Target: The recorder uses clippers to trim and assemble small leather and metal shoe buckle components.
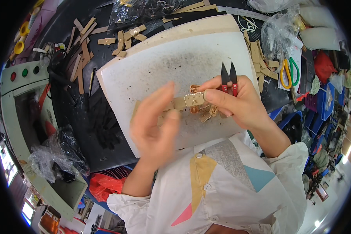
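My right hand (240, 102) is closed, its thumb and forefinger pinching a gold metal buckle plate (193, 100) over the white board. A short tan strap (178, 103) runs from the plate toward my left hand. Tucked in the same right hand are thread snips (233, 75) with black blades pointing away from me and red grips. Below its fingers lie several gold buckle pieces (206, 115), partly hidden. Close to the strap's left end is my left hand (154, 126), smeared by motion. Whether it touches the strap cannot be made out. Tan pieces (135, 109) show behind it.
A white board (144, 66) covers the black table. Tan strips (82, 58) lie at the far left, more (259, 58) at the right. Scissors (289, 72) with yellow and green handles rest beyond those. A grey machine (27, 80) stands left; black pieces (104, 126) lie near it.
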{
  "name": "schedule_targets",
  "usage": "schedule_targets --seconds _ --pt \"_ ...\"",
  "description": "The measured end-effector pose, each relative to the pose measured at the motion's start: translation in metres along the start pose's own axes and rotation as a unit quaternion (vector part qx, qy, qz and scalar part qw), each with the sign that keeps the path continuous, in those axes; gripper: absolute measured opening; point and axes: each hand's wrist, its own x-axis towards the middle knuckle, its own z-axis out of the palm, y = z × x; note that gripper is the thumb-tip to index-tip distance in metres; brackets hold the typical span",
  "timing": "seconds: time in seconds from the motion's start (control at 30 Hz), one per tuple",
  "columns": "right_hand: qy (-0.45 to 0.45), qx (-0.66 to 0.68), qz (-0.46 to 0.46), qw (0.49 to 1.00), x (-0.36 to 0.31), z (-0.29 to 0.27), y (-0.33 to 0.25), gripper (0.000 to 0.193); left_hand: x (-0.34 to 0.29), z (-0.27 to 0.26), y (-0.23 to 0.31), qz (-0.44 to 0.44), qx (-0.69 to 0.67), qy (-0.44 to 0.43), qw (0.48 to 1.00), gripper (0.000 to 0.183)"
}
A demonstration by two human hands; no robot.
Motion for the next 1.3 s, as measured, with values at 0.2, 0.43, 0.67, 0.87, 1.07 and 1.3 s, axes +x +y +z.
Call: schedule_targets --seconds 0.2,0.43,0.67,0.87,1.07,1.3 --pt "-0.075 0.011 0.067 0.995 0.002 -0.003 -0.003 0.018 0.0 -0.005 0.01 -0.295 -0.247 -0.064 0.921 0.025" --pt "-0.064 -0.001 -0.005 0.998 0.004 0.0 0.013 0.015 -0.001 0.0 0.01 -0.333 -0.315 -0.057 0.887 0.019" --pt "0.051 -0.206 -0.133 0.968 0.02 0.003 0.009 0.009 0.016 0.0 -0.001 -0.232 -0.088 0.029 0.968 0.018" --pt "-0.051 -0.555 -0.366 0.745 0.023 -0.011 0.025 0.027 0.072 -0.047 -0.052 0.011 0.225 0.144 0.964 0.019" --pt "-0.039 -0.562 -0.298 0.771 0.03 -0.002 0.031 0.034 0.041 -0.079 -0.041 -0.035 0.222 0.062 0.972 0.014" --pt "0.053 -0.461 -0.305 0.831 0.04 -0.001 0.035 0.031 -0.02 -0.082 0.001 -0.09 0.321 -0.081 0.939 0.022"
